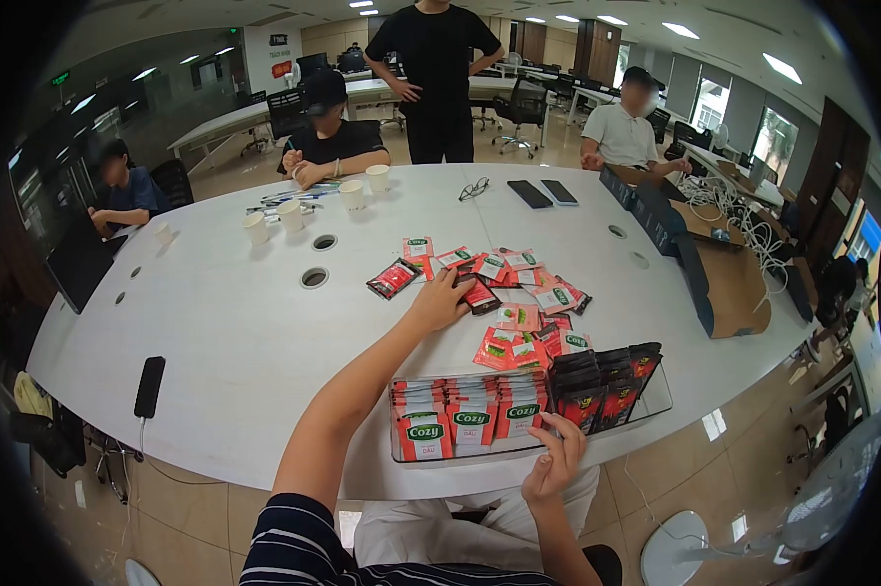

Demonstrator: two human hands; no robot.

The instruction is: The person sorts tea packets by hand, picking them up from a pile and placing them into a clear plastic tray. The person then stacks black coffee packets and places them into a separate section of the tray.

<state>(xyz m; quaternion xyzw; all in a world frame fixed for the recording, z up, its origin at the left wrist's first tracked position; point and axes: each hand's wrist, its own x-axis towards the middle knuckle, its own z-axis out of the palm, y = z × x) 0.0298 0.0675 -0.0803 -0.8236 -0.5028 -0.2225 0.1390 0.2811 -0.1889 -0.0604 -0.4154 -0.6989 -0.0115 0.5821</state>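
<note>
My left hand (440, 303) reaches over a loose pile of sachets, its fingers and thumb around the edge of a black-and-red sachet (482, 296). Under and beside it lie several red-and-white Cozy tea sachets (556, 298), and another dark sachet (395, 279) rests at the pile's left. Close to me stands a clear plastic box (489, 451), with rows of Cozy sachets (473, 426) on its left and upright black-and-red sachets (621, 391) on its right. My right hand (556, 459) is at the box's front, fingers loosely bent and apart, holding nothing visible.
Paper cups (290, 216) and pens stand or lie at the back left. Glasses (475, 189) and two phones (529, 194) lie at the back. An open cardboard box (719, 283) with white cables is at right. Several people are around the table.
</note>
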